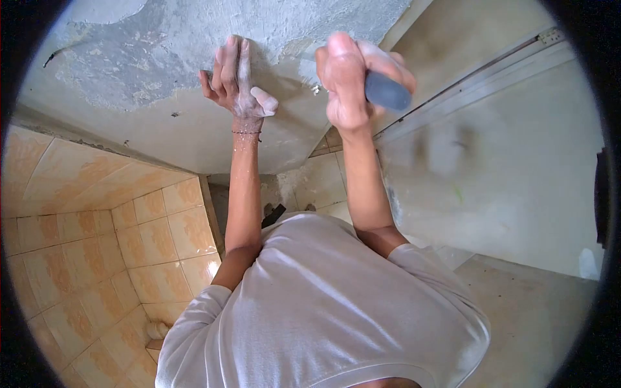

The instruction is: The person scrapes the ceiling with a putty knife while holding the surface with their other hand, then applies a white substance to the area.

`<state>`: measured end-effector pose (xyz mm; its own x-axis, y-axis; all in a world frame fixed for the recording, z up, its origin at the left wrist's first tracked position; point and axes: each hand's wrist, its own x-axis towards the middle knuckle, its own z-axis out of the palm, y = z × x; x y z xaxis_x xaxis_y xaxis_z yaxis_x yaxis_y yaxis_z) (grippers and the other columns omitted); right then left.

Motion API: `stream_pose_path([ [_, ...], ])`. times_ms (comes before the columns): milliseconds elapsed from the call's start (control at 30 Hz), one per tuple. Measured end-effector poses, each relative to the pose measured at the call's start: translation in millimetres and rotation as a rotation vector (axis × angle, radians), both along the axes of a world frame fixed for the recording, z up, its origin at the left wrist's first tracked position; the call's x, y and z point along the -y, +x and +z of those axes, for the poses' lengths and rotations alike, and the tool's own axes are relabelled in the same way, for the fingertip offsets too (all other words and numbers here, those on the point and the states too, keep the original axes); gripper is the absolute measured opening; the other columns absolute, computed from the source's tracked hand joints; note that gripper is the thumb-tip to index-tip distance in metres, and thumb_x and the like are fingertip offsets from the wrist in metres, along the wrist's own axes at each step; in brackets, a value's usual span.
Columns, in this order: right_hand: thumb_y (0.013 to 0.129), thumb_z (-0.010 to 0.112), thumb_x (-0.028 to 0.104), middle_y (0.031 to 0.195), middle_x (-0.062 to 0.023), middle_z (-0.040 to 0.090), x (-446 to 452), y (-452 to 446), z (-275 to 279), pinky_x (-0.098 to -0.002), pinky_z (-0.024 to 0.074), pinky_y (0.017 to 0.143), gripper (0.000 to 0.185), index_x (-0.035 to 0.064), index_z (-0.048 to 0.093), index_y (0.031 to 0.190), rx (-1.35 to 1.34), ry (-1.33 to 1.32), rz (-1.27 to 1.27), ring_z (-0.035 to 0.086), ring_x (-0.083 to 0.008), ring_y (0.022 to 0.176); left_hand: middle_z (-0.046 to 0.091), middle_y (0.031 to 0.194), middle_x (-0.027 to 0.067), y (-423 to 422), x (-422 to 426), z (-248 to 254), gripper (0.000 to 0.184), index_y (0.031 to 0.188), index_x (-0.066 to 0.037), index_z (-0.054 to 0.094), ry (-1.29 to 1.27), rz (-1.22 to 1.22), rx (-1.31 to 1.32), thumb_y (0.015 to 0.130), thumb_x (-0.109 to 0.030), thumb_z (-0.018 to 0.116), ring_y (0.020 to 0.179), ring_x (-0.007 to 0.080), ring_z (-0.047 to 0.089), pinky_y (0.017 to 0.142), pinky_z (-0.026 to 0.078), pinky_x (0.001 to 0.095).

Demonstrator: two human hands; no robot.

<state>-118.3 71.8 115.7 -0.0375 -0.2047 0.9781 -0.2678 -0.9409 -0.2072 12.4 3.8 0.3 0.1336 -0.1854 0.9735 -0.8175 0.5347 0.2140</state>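
My left hand (239, 84), dusted with white powder, rests against the grey wall (155, 64) with its fingers stretched out and its thumb to the side. A thin dark bracelet circles that wrist. My right hand (356, 81) is wrapped in a fist around a tool with a dark grey, rounded handle (388, 92). The handle's end sticks out from the fist, and the rest of the tool is hidden by the hand. Near the fist, the wall has rough, peeled patches and small white flakes (315, 89).
Orange and cream tiles (152, 233) cover the lower wall at left. A pale door-like panel (498, 161) with a metal strip along its edge stands at right. Tiled floor (320, 178) shows between my arms. My white shirt (323, 304) fills the bottom middle.
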Motion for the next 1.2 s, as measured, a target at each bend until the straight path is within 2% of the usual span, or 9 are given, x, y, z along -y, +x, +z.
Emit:
stream_pose_path([
  [100, 0.088, 0.049, -0.003, 0.055, -0.0009, 0.034, -27, 3, 8, -0.0294, 0.0275, 0.038, 0.022, 0.0085, 0.037, 0.073, 0.188, 0.076, 0.174, 0.030, -0.0085, 0.042, 0.056, 0.132, 0.0020, -2, 1, 3, 0.060, 0.124, -0.009, 0.062, -0.032, -0.033, -0.044, 0.085, -0.038, 0.026, 0.129, 0.0178, 0.042, 0.116, 0.011, 0.0400],
  [233, 0.087, 0.056, 0.008, 0.056, -0.0014, 0.038, -42, 0, 13, -0.0269, 0.0279, 0.041, 0.019, 0.0086, 0.045, 0.071, 0.162, 0.123, 0.485, 0.036, -0.0114, 0.042, 0.055, 0.133, 0.0012, 1, -1, 2, 0.060, 0.124, -0.009, 0.061, 0.002, -0.031, -0.035, 0.084, -0.038, 0.027, 0.129, 0.0175, 0.042, 0.115, 0.011, 0.0400],
  [267, 0.087, 0.058, 0.014, 0.055, -0.0001, 0.042, -25, 16, 18, -0.0250, 0.0301, 0.043, 0.017, 0.0080, 0.051, 0.073, 0.083, -0.217, -0.211, 0.044, -0.0136, 0.043, 0.054, 0.134, 0.0007, 1, -3, 3, 0.061, 0.124, -0.009, 0.061, -0.004, -0.041, -0.039, 0.083, -0.038, 0.028, 0.128, 0.0173, 0.042, 0.115, 0.011, 0.0396],
  [400, 0.086, 0.062, 0.016, 0.052, 0.0037, 0.044, -29, 0, 7, -0.0229, 0.0332, 0.046, 0.021, 0.0077, 0.051, 0.071, 0.059, 0.082, -0.155, 0.049, -0.0106, 0.049, 0.054, 0.134, -0.0007, 5, -5, 3, 0.061, 0.124, -0.010, 0.062, 0.028, -0.044, -0.016, 0.082, -0.038, 0.028, 0.128, 0.0160, 0.042, 0.115, 0.013, 0.0378],
  [500, 0.085, 0.063, 0.014, 0.056, 0.0012, 0.051, -54, 0, 14, -0.0236, 0.0336, 0.046, 0.024, 0.0078, 0.049, 0.066, 0.325, 0.377, 0.528, 0.050, -0.0094, 0.049, 0.055, 0.133, -0.0010, 14, -4, 3, 0.060, 0.123, -0.011, 0.063, 0.028, -0.017, 0.059, 0.083, -0.038, 0.027, 0.126, 0.0156, 0.044, 0.115, 0.015, 0.0370],
  [600, 0.084, 0.061, 0.009, 0.056, -0.0023, 0.054, -23, 15, 13, -0.0227, 0.0316, 0.043, 0.031, 0.0080, 0.043, 0.059, 0.010, -0.133, -0.292, 0.048, -0.0092, 0.048, 0.055, 0.133, -0.0013, 15, -2, 1, 0.060, 0.123, -0.011, 0.063, -0.014, -0.037, 0.049, 0.084, -0.037, 0.026, 0.125, 0.0154, 0.045, 0.115, 0.016, 0.0369],
  [800, 0.082, 0.059, 0.006, 0.054, -0.0029, 0.047, -47, 8, 9, -0.0245, 0.0278, 0.039, 0.035, 0.0072, 0.034, 0.058, 0.334, 0.117, 0.383, 0.037, -0.0068, 0.042, 0.055, 0.134, -0.0018, 16, -1, 1, 0.060, 0.124, -0.012, 0.063, -0.012, -0.022, 0.064, 0.085, -0.037, 0.024, 0.125, 0.0151, 0.045, 0.115, 0.016, 0.0370],
  [933, 0.080, 0.059, -0.001, 0.055, 0.0004, 0.045, -24, 21, 3, -0.0239, 0.0302, 0.040, 0.019, 0.0056, 0.044, 0.071, 0.070, -0.106, -0.094, 0.038, -0.0069, 0.044, 0.055, 0.134, -0.0022, 15, -3, 2, 0.061, 0.124, -0.012, 0.063, -0.016, -0.031, 0.063, 0.086, -0.039, 0.023, 0.125, 0.0151, 0.045, 0.115, 0.016, 0.0371],
  [1200, 0.082, 0.060, 0.006, 0.054, 0.0012, 0.040, -32, 13, 5, -0.0249, 0.0246, 0.041, 0.026, 0.0080, 0.041, 0.065, 0.243, 0.044, 0.023, 0.036, -0.0085, 0.045, 0.055, 0.134, -0.0024, 16, 0, 0, 0.069, 0.124, -0.012, 0.062, -0.021, -0.018, 0.071, 0.090, -0.049, 0.016, 0.127, 0.0151, 0.044, 0.115, 0.015, 0.0373],
])
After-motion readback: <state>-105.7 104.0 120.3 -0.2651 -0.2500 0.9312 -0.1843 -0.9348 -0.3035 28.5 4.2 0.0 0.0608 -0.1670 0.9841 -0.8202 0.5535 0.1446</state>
